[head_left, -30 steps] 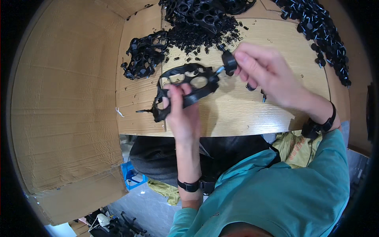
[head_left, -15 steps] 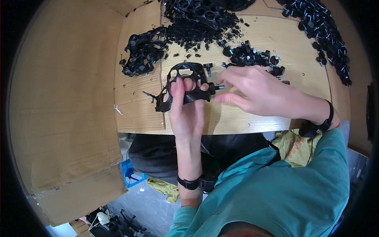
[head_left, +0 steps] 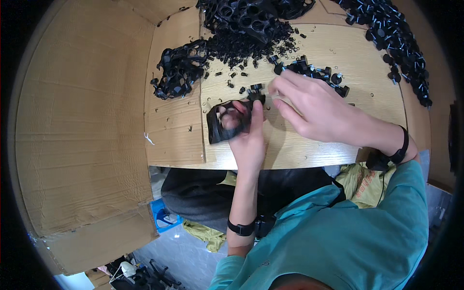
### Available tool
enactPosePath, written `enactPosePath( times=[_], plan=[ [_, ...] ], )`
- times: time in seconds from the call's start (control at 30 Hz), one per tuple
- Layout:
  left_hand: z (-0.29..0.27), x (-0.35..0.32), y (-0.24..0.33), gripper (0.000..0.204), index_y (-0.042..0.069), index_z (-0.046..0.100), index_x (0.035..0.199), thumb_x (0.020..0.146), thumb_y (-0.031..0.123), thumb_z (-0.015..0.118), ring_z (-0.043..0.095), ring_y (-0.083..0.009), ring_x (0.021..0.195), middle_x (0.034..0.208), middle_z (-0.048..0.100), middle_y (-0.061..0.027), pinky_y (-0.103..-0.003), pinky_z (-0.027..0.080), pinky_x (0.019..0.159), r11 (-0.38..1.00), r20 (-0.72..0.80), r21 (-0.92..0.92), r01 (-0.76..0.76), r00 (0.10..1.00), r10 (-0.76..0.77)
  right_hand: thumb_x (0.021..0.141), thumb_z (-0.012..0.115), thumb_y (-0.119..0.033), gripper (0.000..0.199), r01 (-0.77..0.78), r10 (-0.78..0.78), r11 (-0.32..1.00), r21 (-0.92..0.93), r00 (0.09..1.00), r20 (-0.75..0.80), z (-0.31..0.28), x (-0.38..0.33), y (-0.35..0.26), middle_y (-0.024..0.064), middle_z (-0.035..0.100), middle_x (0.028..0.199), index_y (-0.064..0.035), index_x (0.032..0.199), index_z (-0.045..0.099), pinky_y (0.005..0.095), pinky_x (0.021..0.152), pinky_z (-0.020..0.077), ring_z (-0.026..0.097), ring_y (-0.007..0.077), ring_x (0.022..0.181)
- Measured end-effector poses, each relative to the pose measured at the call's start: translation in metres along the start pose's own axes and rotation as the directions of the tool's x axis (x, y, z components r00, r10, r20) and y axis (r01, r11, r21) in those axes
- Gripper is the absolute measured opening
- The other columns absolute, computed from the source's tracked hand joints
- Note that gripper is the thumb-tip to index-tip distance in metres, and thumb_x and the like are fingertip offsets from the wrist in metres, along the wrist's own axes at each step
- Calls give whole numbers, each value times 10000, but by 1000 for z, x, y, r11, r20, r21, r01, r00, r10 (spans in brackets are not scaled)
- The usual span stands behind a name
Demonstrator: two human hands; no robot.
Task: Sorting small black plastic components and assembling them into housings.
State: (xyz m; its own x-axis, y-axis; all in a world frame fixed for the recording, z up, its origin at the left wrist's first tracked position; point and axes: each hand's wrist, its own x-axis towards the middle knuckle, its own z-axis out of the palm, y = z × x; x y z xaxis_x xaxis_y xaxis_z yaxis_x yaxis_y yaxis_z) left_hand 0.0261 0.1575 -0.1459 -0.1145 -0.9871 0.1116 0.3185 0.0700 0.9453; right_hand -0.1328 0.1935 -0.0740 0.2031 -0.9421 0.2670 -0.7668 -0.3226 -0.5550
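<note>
— Swung upright since a moment ago: black plastic frame (head_left: 227, 121), now clasped in left hand (head_left: 249, 140) just above the desk (head_left: 309, 150) edge.
— Right hand (head_left: 314, 113)?
— Pinching a small black knob (head_left: 255, 92) at the frame's top corner.
— Best done squarely: steady grip, knob aligned before twisting.
— Long axis?
— Tilted, running lower-left to upper-right, toward the knob.

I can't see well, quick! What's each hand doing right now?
Left hand: closed, holding a black frame.
Right hand: fingers bent, tips at a small black knob on the frame; whether it pinches it cannot be told.
</note>
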Motion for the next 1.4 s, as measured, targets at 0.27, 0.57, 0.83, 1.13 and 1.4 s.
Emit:
enactPosePath(
  times=[0.27,0.57,0.83,1.13,1.4],
  plan=[
    [-15,1,42,331,100,585,1130,808,113,506,510,-203,878,911,573,-68,-356,392,845,711,300,-632,308,943,-142,871,594,-59,529,97,-157,970,225,951,266,8,5,17,249,552,1275,52,1356,417,423,999,475,548,357,1207],
    [-26,13,37,191,96,600,984,849,210,527,386,-157,721,792,462,-22,-307,337,711,653,298,-706,276,951,-80,913,602,-25,408,-299,130,698,651,947,295,7,1,0,195,677,1028,43,1302,500,324,791,561,704,222,896],
    [-19,15,35,189,97,595,984,855,223,542,465,-202,813,865,518,-43,-356,385,767,629,253,-734,255,963,-95,891,624,-6,487,-161,111,725,670,987,117,21,-9,-1,186,712,919,6,1320,394,323,785,556,711,238,904],
    [-3,-7,23,236,47,472,886,874,98,702,487,-74,656,810,542,-9,-236,392,586,948,159,306,-84,987,36,874,620,-14,196,18,48,875,483,991,-124,14,-12,2,218,687,776,42,1038,526,375,589,519,700,329,705],
    [6,-9,30,236,41,499,819,1032,140,475,328,-21,638,695,431,48,-219,284,539,957,278,252,-145,958,71,877,591,36,66,-89,114,766,636,993,2,-1,-9,-4,223,694,790,81,924,585,343,625,560,719,283,713]
  ],
)
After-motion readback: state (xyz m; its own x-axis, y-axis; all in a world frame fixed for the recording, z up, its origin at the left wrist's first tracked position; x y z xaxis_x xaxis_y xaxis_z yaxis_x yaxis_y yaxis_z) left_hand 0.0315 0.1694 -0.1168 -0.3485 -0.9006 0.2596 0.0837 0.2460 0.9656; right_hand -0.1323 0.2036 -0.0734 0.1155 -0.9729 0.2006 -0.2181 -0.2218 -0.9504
